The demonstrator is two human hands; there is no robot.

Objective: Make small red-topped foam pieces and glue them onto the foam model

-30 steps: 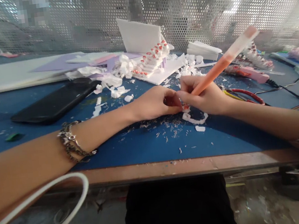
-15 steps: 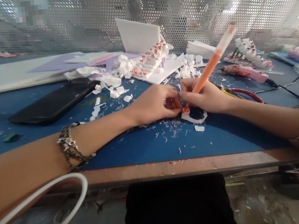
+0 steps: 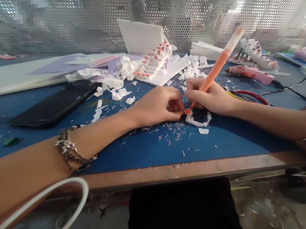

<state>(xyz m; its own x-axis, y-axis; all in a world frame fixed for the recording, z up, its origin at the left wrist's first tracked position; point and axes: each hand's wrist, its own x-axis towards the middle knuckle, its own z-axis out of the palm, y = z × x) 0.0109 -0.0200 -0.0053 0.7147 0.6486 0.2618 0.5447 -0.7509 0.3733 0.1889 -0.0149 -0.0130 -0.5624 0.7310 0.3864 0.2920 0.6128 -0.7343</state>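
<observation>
My right hand (image 3: 206, 94) is closed around an orange marker pen (image 3: 216, 72), tilted up to the right with its tip low by a small white piece with an orange-red top (image 3: 188, 111). My left hand (image 3: 165, 105) pinches at the left side of that small piece, thumb and forefinger curled together. A curved white strip (image 3: 199, 122) lies on the blue tabletop (image 3: 152, 152) just below and right of the piece; whether the two are joined is hard to tell. A small white scrap (image 3: 203, 131) sits in front of the strip.
Behind my hands stands a white foam model (image 3: 149, 64) dotted with red. White scraps (image 3: 126, 69) surround it. A black phone (image 3: 56, 104) lies at left, a pink glue gun (image 3: 251, 73) with a cord at right. A white cable (image 3: 79, 199) loops over the table's front edge.
The marker tip has shifted slightly right, off the orange-red top, and my right hand has moved a little away from my left. The small coloured piece shows more fully.
</observation>
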